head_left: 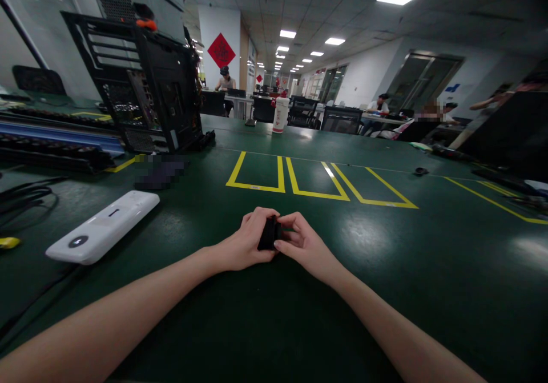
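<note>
A small black object (269,233), block-like with a rounded right end, is held between my two hands just above or on the green table (274,314). Its kind cannot be told, since fingers cover much of it. My left hand (244,240) wraps its left side, fingers over the top and thumb below. On the right end, the thumb and fingertips of my right hand (306,246) pinch it. Beyond the hands, yellow tape outlines (256,188) mark the tabletop.
Left of my arm lies a white elongated device (103,226) with a cable. An open black computer case (149,86) stands behind it. A white cup (280,115) stands at the far edge, and a small black round piece (420,171) lies at right. People sit at tables farther back.
</note>
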The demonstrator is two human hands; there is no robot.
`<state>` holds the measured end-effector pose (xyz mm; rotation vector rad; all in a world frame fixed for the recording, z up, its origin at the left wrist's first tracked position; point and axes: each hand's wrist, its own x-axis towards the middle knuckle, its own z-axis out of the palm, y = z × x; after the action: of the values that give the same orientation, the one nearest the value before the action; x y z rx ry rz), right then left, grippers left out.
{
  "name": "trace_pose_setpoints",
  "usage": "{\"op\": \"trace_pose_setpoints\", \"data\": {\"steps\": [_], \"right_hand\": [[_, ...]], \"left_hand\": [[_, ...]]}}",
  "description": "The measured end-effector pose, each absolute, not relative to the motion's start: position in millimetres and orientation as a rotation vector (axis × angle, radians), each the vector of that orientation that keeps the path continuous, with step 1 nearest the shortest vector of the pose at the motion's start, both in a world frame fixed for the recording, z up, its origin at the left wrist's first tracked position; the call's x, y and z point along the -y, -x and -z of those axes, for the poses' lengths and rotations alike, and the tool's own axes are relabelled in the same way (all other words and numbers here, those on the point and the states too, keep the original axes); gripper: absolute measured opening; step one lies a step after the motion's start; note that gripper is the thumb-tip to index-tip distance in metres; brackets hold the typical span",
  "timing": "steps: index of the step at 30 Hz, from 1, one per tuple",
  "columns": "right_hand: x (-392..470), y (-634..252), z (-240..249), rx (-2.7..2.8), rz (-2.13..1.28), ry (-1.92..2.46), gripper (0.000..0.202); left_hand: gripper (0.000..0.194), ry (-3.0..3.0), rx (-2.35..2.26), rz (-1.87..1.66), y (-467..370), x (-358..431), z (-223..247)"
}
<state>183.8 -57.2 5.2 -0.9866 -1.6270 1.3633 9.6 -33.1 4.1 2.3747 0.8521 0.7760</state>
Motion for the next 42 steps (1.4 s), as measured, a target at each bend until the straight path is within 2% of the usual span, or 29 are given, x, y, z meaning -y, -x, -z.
{"op": "trace_pose_setpoints", "data": {"steps": [12,22,26,42], "right_hand": [[48,-197,0,1.481,-1.435,1.017,0.034],[53,-180,-3,1.350,-1.478,1.045,0.022],[49,-181,-1,1.294,-1.487,1.096,0.028],[53,-180,1,1.540,-1.232,1.045,0.025]], "left_hand": [[0.057,-2.437,-0.859,-0.813,-11,33,-2],[0.058,-2.447,-0.825,-0.764,-10,32,-4],[0.059,-2.440,-0.837,-0.755,-10,31,-4],[0.057,-2.388,-0.863,-0.790,-12,31,-2]]}}
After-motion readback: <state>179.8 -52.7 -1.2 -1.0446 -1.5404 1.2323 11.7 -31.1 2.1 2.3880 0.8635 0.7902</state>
